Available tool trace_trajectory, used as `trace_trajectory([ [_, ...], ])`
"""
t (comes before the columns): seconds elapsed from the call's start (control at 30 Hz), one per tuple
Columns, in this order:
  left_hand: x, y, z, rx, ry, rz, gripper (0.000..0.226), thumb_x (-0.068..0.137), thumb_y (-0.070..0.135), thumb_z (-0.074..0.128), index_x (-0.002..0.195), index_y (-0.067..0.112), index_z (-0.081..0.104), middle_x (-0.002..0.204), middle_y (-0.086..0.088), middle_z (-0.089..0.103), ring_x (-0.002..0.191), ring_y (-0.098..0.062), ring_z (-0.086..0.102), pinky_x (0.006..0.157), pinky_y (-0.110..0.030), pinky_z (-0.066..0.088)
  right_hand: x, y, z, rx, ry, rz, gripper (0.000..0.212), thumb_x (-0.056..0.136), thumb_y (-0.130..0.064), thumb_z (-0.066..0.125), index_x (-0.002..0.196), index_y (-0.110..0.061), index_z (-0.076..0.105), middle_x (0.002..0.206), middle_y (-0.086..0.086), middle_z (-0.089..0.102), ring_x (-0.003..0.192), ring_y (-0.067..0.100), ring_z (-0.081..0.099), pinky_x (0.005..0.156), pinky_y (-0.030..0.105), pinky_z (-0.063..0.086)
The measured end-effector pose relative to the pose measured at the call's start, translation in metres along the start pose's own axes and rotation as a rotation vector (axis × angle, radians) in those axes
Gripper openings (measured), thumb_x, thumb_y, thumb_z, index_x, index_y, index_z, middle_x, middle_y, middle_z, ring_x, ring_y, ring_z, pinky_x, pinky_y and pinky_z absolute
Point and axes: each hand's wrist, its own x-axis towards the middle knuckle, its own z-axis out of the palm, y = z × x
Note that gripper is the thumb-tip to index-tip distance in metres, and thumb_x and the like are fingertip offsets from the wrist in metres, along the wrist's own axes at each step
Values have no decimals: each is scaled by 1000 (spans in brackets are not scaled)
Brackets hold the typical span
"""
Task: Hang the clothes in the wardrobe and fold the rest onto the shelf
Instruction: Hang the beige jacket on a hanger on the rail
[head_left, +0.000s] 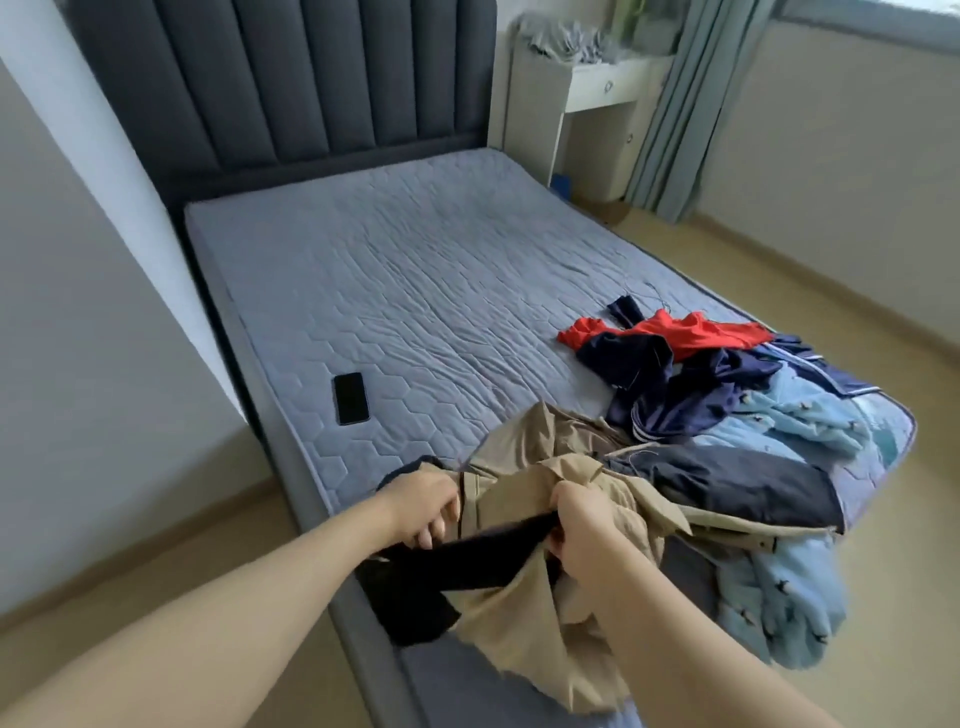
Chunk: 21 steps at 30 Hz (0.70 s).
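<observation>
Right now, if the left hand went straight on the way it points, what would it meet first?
Probably the beige garment, bunched just ahead of the left hand; depth is hard to judge.

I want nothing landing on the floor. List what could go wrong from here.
1. The left hand and right hand grip the beige garment tangled with the black garment, which hangs past the mattress edge; pulling them apart may drop it.
2. The light blue fleece already droops off the mattress corner; tugging the clothes pile could drag it down.
3. The phone lies near the mattress edge; swung fabric might knock it off.
</observation>
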Motion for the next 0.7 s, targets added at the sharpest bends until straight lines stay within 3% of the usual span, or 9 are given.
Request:
trace_trajectory([
  [0.03,-8,2,3,106,63,8,15,88,21,42,85,20,57,79,-3,61,69,-18,59,65,-27,50,-9,-2,-1,-27,-22,-26,13,89,-2,41,98,-11,44,75,8,39,64,20,40,74,31,39],
  [0.07,-15,4,9,216,75,36,20,86,22,46,105,22,53,101,-4,60,90,-21,58,82,-33,49,-18,-2,-3,-44,-45,-44,14,89,-1,41,99,-10,44,74,8,40,63,20,40,74,31,38],
  [0.13,-27,13,24,394,21,129,61,82,30,53,137,28,28,138,-2,37,124,-26,41,103,-42,36,-37,-6,-12,-30,-125,-60,12,89,0,43,95,-10,45,74,7,42,63,20,43,70,31,41],
  [0.2,-33,26,39,454,21,151,77,84,36,52,144,37,4,150,7,14,135,-27,27,108,-48,27,-53,-15,-27,-29,-184,-99,10,87,1,43,82,-8,46,74,8,44,72,23,50,70,33,44],
  [0.27,-37,41,48,422,167,173,73,85,34,50,144,39,7,151,7,14,134,-26,31,106,-45,30,-66,-28,-51,-41,-161,-120,12,84,0,43,75,-8,43,75,10,43,82,28,49,74,35,41],
  [0.37,-40,57,52,378,349,251,71,80,32,53,142,31,19,150,3,22,132,-22,36,103,-40,35,-85,-44,-85,1,-179,-174,11,83,-2,45,74,-9,46,72,9,42,68,22,43,61,27,33],
  [0.47,-45,72,64,360,314,345,85,66,43,61,141,30,22,145,2,25,129,-21,39,100,-42,39,-98,-54,-118,39,-211,-285,19,80,3,46,64,-9,44,62,6,40,59,21,40,57,27,31],
  [0.57,-49,91,74,181,283,381,48,67,34,48,113,22,51,122,-4,51,114,-25,52,91,-37,44,-105,-57,-136,102,-267,-332,22,76,5,47,60,-8,43,61,7,43,62,23,45,64,30,37],
  [0.7,-64,119,58,-66,522,275,31,66,38,37,86,23,55,99,-7,66,95,-25,59,74,-30,42,-98,-66,-152,156,-290,-330,15,79,-2,49,66,-9,51,61,9,49,56,22,48,57,27,40],
])
